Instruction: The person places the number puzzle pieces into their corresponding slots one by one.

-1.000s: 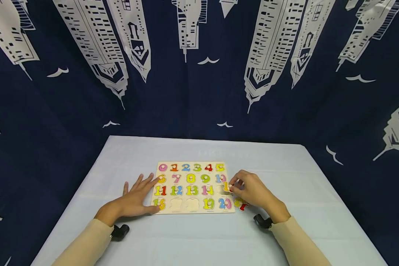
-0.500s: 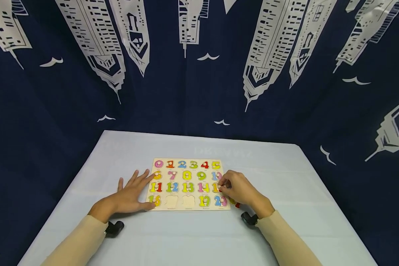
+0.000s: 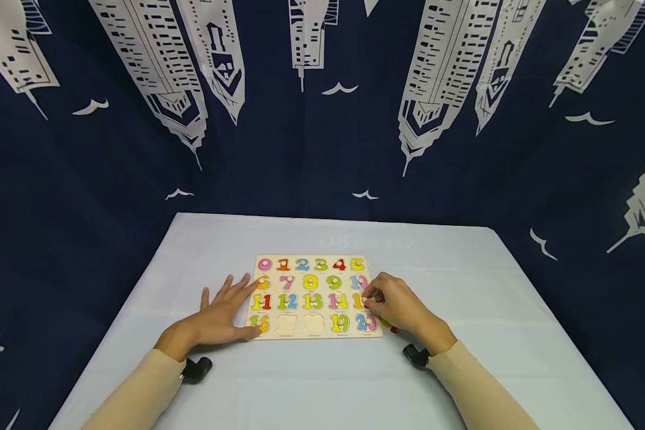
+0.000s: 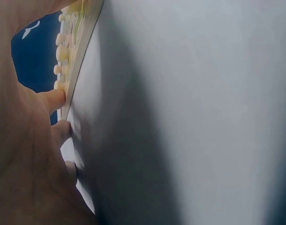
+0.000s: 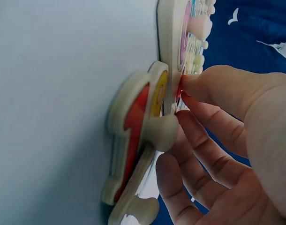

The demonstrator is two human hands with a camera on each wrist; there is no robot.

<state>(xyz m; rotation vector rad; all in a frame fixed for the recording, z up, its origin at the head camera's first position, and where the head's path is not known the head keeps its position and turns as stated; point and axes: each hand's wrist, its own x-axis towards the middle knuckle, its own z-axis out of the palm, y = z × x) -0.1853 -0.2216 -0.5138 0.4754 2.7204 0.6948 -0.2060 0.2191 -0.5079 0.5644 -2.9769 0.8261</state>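
A wooden number puzzle board (image 3: 326,334) lies on the white table, most of its slots filled with coloured knobbed numbers. My left hand (image 3: 215,316) rests spread along its left edge, thumb by the 16 and a fingertip by the 6. With thumb and fingertips, my right hand (image 3: 400,304) pinches the number 15 puzzle piece (image 3: 358,300) at the right end of the third row. The fingers cover part of this piece; whether it lies flush I cannot tell. In the right wrist view, the thumb and index finger meet at its red part (image 5: 180,86).
Loose number pieces with red and yellow faces (image 5: 137,110) lie beside the board's right edge, partly under my right hand. Two bare slots (image 3: 286,323) show in the bottom row. A dark blue cloth with white buildings (image 3: 301,149) hangs behind the table (image 3: 247,382).
My right hand has moved left from the board's right edge, bringing the 15 over its place in the third row. The left hand has stayed on the board. The head view shifted slightly.
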